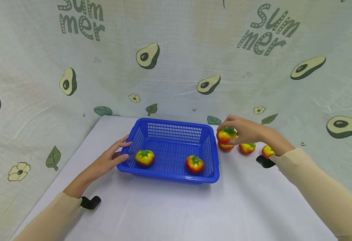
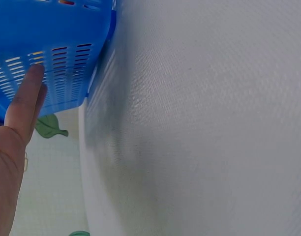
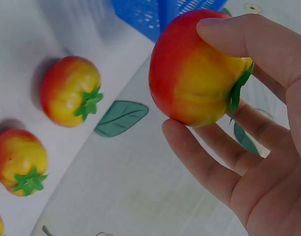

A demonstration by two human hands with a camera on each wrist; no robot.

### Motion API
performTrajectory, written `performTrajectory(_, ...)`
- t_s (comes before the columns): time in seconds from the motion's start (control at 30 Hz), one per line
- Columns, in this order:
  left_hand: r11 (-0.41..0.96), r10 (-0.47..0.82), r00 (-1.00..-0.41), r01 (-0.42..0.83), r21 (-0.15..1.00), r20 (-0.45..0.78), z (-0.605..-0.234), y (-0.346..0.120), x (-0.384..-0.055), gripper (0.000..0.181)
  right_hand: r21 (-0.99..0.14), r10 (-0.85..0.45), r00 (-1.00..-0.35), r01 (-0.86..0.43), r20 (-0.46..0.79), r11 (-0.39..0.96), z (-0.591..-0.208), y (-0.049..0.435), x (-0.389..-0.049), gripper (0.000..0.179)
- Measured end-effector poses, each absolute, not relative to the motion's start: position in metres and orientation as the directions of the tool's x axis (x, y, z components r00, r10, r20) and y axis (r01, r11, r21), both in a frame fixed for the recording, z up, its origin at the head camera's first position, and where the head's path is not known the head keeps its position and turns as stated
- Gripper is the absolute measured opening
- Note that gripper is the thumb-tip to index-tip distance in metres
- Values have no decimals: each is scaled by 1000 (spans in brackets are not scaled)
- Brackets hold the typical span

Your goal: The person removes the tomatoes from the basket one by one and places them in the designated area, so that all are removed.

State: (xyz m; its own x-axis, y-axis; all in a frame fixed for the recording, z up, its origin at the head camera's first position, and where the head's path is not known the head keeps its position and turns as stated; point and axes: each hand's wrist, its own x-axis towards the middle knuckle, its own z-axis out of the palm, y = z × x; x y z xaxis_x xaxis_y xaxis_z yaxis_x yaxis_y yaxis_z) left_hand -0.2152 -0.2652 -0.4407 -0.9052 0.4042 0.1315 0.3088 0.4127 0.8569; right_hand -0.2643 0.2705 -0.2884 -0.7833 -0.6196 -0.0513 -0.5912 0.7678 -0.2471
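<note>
My right hand holds a red and yellow tomato with a green leafy top, thumb on one side and fingers on the other. It is raised just right of a blue plastic basket. One tomato sits inside the basket at the left, and a second tomato lies near its front right. My left hand rests against the basket's left side, its fingers extended. In the left wrist view those fingers lie along the slotted outer wall.
On the white table, right of the basket, stand a tomato partly under the held one, another tomato and a third tomato partly behind my right wrist. A printed cloth hangs behind.
</note>
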Motion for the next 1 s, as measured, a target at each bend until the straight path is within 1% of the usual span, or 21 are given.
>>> performTrajectory(0.17, 414, 401, -908, 300, 859, 123, -442, -266, -215, 56, -230, -576, -816, -552, -48, 801, -295, 283, -258, 52)
performTrajectory(0.6, 416, 400, -908, 304, 857, 127, -441, -266, -214, 55, -232, -529, -849, -513, -10, 827, -316, 306, -244, 51)
performTrajectory(0.83, 412, 409, -903, 315, 855, 135, -443, -267, -215, 55, -246, -485, -874, -467, -15, 849, -337, 313, -232, 52)
performTrajectory(1.0, 409, 409, -904, 307, 859, 129, -445, -267, -216, 56, -231, -484, -875, -471, -3, 852, -352, 315, -226, 51)
